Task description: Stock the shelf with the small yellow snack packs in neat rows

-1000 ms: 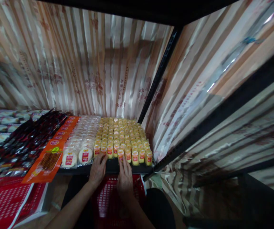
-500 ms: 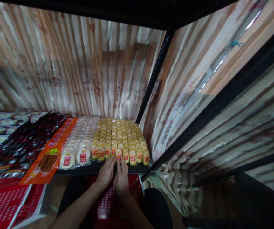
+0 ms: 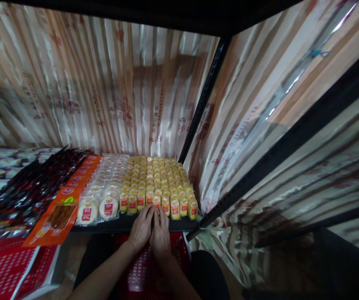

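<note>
Several rows of small yellow snack packs point(image 3: 156, 179) with red labels fill the right end of a dark shelf point(image 3: 126, 225). My left hand point(image 3: 141, 229) and my right hand point(image 3: 160, 235) lie side by side at the shelf's front edge, fingers stretched out flat. Their fingertips touch the front row of yellow packs near its middle. Neither hand holds anything.
Round white cakes point(image 3: 100, 200) in clear wrap sit left of the yellow packs, then orange packets point(image 3: 63, 206) and dark red packets point(image 3: 29, 187). A red crate point(image 3: 142, 266) lies below the shelf. A black post point(image 3: 203, 104) and striped shiny cloth point(image 3: 120, 91) close the back and right.
My left hand slid right along the front row until it came beside my right hand. Both hands now rest close together at the same packs.
</note>
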The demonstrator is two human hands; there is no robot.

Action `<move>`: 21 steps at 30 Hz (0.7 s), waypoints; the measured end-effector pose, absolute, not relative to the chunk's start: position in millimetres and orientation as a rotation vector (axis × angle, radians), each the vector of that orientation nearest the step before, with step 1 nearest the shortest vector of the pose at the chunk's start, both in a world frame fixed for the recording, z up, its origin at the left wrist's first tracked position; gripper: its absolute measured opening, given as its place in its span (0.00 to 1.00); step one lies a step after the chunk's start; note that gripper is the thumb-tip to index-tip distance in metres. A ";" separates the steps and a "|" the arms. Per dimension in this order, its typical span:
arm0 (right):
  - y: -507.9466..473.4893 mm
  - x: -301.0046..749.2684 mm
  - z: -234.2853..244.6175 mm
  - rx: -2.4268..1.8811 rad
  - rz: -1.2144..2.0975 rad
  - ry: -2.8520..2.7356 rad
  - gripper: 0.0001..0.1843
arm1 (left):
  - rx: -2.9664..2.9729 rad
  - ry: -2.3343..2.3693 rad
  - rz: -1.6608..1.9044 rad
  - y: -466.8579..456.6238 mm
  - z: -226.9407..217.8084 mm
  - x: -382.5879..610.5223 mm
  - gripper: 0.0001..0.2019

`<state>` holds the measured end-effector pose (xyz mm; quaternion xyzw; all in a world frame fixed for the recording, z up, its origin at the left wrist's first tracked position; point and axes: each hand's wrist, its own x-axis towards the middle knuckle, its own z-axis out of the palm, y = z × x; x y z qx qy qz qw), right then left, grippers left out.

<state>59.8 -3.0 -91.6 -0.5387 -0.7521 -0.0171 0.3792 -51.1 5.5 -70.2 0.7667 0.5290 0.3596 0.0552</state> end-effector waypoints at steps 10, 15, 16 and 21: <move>4.1 55.1 -98.0 -1.378 -0.165 -1.905 0.29 | 2.399 1.680 1.024 12.8 -73.2 -51.4 0.23; 6.8 54.5 -98.2 -1.349 -0.173 -1.916 0.30 | 2.458 1.637 0.982 15.2 -77.3 -54.0 0.24; 7.1 54.4 -98.3 -1.346 -0.176 -1.914 0.30 | 2.473 1.641 0.985 15.4 -78.1 -54.5 0.23; 6.6 53.2 -99.8 -1.320 -0.196 -1.892 0.28 | 2.607 1.640 1.026 15.2 -83.0 -55.9 0.21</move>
